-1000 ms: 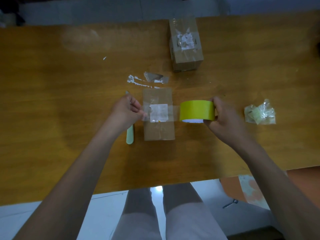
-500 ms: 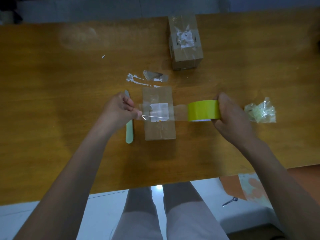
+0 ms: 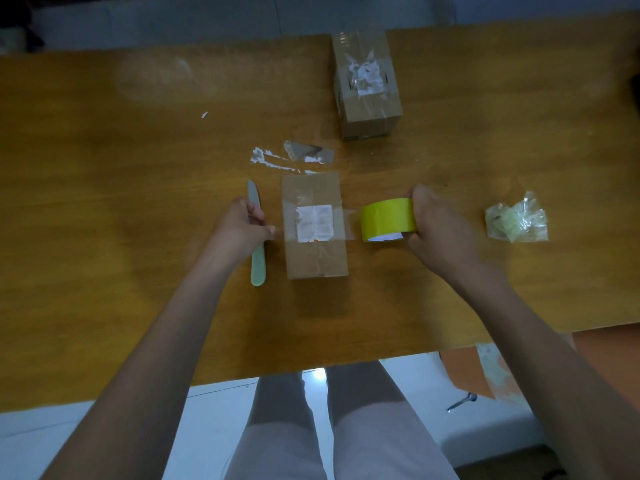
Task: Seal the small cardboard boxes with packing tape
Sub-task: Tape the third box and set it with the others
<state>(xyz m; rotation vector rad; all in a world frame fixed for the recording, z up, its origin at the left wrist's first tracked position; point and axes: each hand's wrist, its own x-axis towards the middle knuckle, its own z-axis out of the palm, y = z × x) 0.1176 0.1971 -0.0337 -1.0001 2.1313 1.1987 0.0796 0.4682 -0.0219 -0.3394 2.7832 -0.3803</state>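
A small cardboard box (image 3: 313,258) with a white label lies in the middle of the wooden table (image 3: 104,209). A clear strip of tape stretches across its top. My left hand (image 3: 242,225) pinches the free end of the strip just left of the box. My right hand (image 3: 436,230) grips the yellow-green tape roll (image 3: 386,218) just right of the box. A second cardboard box (image 3: 365,86), with tape on it, stands at the back of the table.
A pale green knife (image 3: 257,251) lies left of the box, partly under my left hand. Torn tape scraps (image 3: 298,155) lie behind the box. A crumpled wad of clear tape (image 3: 517,221) sits at the right. The table's near edge runs above my legs.
My right hand has pulled the roll a little to the right, away from the box, drawing out more clear tape. My left hand has held the strip's end in much the same place.
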